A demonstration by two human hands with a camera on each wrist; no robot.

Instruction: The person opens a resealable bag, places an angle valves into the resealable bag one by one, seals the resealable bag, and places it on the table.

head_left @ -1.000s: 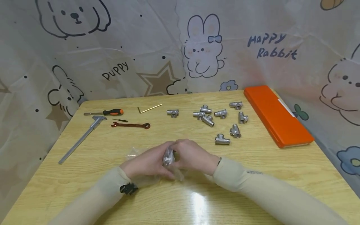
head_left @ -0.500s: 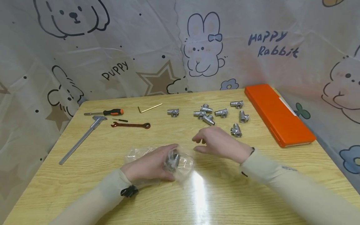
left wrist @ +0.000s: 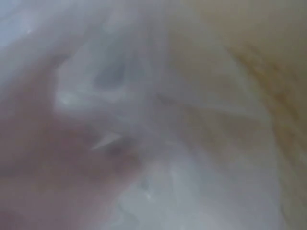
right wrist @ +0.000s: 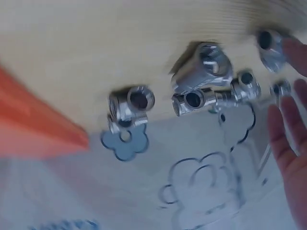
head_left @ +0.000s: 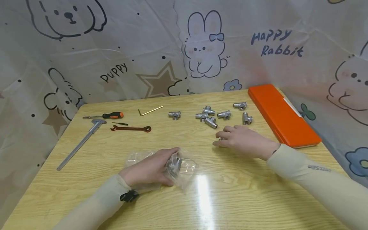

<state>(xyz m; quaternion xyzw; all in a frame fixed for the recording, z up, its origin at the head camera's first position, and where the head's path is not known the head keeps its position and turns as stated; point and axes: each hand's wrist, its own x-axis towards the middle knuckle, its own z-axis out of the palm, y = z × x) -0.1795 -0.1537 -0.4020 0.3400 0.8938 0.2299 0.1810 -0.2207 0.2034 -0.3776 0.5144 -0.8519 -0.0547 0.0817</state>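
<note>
My left hand (head_left: 149,167) grips a clear plastic bag (head_left: 188,167) with a silvery metal tee fitting (head_left: 174,164) inside it near the thumb. The left wrist view shows the bag's film (left wrist: 201,182) only as a blur. Over on the right, my right hand (head_left: 244,140) is low over the table, a bit of metal showing between its fingertips. In the right wrist view its fingers (right wrist: 290,124) are spread, and the thumb overlaps a tee fitting (right wrist: 271,50). A larger-looking tee fitting (right wrist: 204,67) lies near that one, hidden under the hand in the head view.
Several more tee fittings (head_left: 224,115) lie at the back right, beside an orange case (head_left: 283,116). At the left are a screwdriver (head_left: 112,115), a caliper (head_left: 81,145), a small black screwdriver (head_left: 123,124), a hex key (head_left: 152,110) and a red wrench (head_left: 132,128).
My right hand has left the bag and moved right to the loose fittings, its fingers spreading. My left hand has stayed in place with the bag, whose mouth now flares out.
</note>
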